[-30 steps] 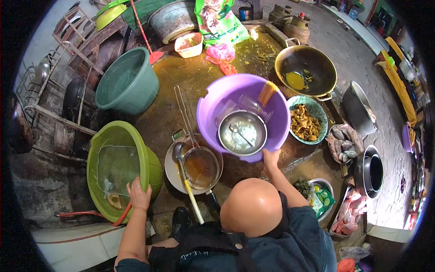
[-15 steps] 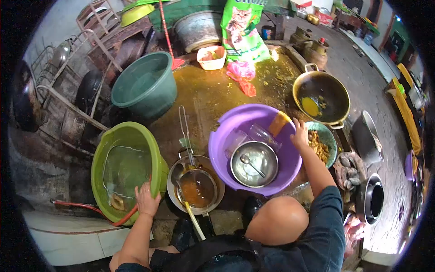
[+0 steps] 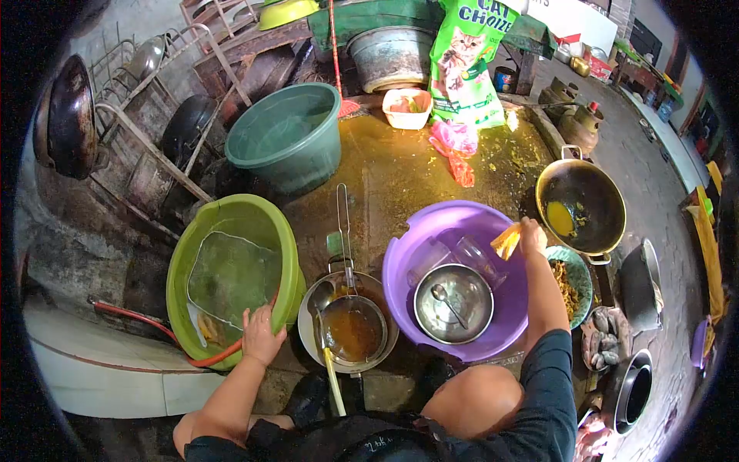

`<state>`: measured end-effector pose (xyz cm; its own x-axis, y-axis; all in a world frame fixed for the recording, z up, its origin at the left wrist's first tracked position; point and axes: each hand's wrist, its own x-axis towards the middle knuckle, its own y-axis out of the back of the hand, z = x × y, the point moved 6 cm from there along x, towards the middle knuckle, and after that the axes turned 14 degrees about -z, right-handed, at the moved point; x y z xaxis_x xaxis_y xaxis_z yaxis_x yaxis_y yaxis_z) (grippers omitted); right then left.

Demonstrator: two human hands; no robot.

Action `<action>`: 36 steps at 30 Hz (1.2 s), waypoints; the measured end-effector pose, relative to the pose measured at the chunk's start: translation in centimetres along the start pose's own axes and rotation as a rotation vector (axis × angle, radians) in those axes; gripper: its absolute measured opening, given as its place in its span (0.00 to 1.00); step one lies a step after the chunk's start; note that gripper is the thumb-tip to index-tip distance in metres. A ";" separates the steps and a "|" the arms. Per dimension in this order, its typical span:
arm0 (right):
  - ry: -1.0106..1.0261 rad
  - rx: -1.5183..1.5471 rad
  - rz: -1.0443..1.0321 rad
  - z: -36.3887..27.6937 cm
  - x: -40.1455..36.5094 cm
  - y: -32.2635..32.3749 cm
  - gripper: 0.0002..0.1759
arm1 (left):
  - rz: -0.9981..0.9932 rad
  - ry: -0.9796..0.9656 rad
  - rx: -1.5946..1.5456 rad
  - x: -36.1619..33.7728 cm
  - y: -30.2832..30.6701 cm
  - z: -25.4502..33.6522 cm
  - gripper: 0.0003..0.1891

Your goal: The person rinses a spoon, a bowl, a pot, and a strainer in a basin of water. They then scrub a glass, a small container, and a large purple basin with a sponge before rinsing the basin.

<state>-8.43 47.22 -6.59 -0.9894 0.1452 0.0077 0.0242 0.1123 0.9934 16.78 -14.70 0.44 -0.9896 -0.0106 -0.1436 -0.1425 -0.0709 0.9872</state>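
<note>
My left hand (image 3: 263,337) is hooked over the near right rim of a green tub (image 3: 289,254) that holds water. A red hose (image 3: 223,356) runs beside its fingers. My right hand (image 3: 532,237) pinches a yellow cloth (image 3: 506,241) above the right rim of a purple tub (image 3: 400,277). Inside that tub are a steel bowl (image 3: 469,327) with a spoon (image 3: 449,304) in it, and clear cups (image 3: 473,254). Between the tubs stands a pan (image 3: 309,331) with brownish liquid, a wire strainer (image 3: 343,231) and a yellow-handled ladle (image 3: 332,369).
A teal tub (image 3: 315,158) stands at the back left. A cat food bag (image 3: 466,77) and a small basket (image 3: 408,115) are behind. To the right are an oily wok (image 3: 604,200), a bowl of food scraps (image 3: 581,289) and dark pots (image 3: 637,385).
My right hand has taken hold of the yellow cloth, which was lying on the purple tub's rim, and lifted it. My left hand stays at the green tub's rim. The camera view has shifted.
</note>
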 end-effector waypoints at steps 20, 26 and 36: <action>0.613 1.414 0.115 -23.8 9.2 19.6 0.42 | 0.017 0.000 -0.013 0.1 -0.7 -1.0 0.29; 0.427 0.648 -0.420 -14.6 0.2 6.8 0.28 | -0.005 0.028 -0.021 -0.2 -0.4 -0.8 0.29; -0.459 0.613 -0.404 15.1 -36.8 -3.8 0.22 | 0.027 -0.036 0.029 -0.1 -0.7 -0.6 0.26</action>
<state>30.11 56.33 -12.43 -0.7866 0.3474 -0.5105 -0.1127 0.7321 0.6718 16.95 -15.25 -0.32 -0.9931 0.0237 -0.1145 -0.1154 -0.0421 0.9924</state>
